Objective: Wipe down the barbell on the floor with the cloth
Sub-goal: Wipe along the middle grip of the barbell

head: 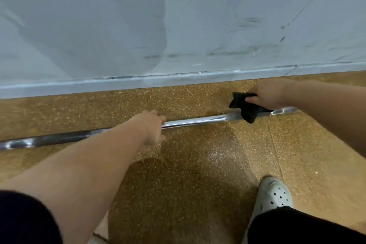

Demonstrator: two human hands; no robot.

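A chrome barbell (198,120) lies on the speckled brown floor, running from the left edge up toward the right, parallel to the wall. My left hand (152,127) grips the bar near its middle, fingers curled over it. My right hand (269,94) holds a black cloth (245,108) just above the bar's right sleeve. The cloth hangs down over the sleeve and hides part of it. The bar's left sleeve lies in shadow behind my left forearm.
A pale grey wall with a skirting board (178,79) stands just behind the bar. My right foot in a white perforated clog (273,194) is planted on the floor in front, with dark shorts at both lower corners.
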